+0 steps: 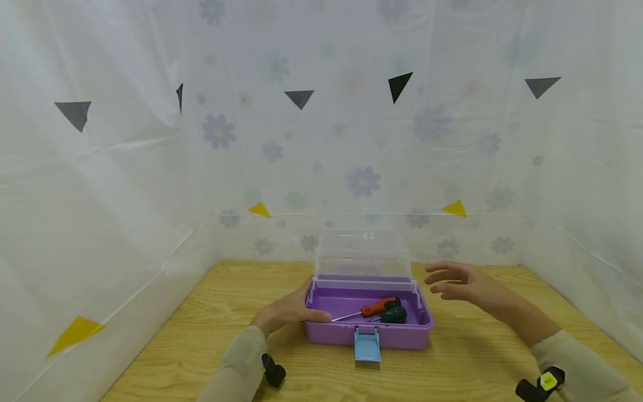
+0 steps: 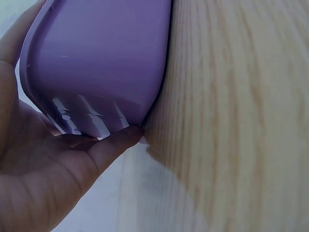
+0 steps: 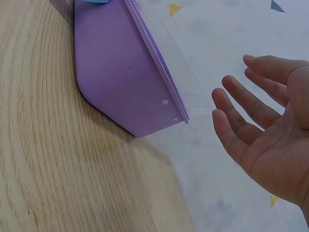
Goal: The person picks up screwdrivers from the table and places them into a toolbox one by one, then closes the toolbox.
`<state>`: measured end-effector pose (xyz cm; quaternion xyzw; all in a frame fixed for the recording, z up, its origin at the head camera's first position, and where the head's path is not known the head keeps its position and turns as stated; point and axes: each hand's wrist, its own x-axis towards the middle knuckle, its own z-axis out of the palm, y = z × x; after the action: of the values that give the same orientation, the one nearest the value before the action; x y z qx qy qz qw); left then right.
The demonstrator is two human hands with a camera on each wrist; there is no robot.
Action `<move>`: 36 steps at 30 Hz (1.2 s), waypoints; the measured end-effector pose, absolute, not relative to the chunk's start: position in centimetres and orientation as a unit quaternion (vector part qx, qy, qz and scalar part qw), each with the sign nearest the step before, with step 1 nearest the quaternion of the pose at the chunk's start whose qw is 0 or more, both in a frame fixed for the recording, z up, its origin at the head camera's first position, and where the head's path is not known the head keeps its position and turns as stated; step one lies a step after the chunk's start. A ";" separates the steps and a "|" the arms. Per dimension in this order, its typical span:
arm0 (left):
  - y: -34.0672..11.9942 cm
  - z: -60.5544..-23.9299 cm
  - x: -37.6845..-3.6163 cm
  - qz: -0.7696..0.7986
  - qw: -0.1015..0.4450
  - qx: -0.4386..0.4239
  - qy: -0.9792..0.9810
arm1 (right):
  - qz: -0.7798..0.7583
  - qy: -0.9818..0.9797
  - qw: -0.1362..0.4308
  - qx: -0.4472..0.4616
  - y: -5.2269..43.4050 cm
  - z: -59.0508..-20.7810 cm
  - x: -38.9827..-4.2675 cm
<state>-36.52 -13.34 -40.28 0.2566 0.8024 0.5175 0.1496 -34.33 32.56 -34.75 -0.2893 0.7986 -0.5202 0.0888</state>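
Observation:
A purple plastic toolbox point(image 1: 341, 335) stands on the table, its clear lid point(image 1: 363, 254) raised at the back and its light-blue latch point(image 1: 367, 346) hanging down in front. Inside lie a screwdriver with an orange handle point(image 1: 378, 306) and another with a dark green handle point(image 1: 394, 314). My left hand point(image 1: 288, 309) grips the box's left end, thumb over the rim; in the left wrist view its fingers point(image 2: 113, 147) lie against the outer wall. To the right of the box, my right hand point(image 1: 464, 286) hovers apart from it, fingers loosely bent and holding nothing.
The wooden table point(image 1: 201, 346) reaches back to a white flowered curtain point(image 1: 321, 145), which also hangs along both sides. Black and yellow triangles are stuck on it. Each sleeve carries a small black wrist device point(image 1: 273, 371).

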 end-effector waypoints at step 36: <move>-13.4 -40.4 -36.5 0.509 0.150 0.239 0.814 | -0.521 0.821 0.058 -0.225 38.3 -35.4 -31.9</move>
<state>-36.55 -13.43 -40.43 0.2390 0.8135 0.5085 0.1499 -31.91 38.30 -35.40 -0.2249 0.8213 -0.5211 0.0578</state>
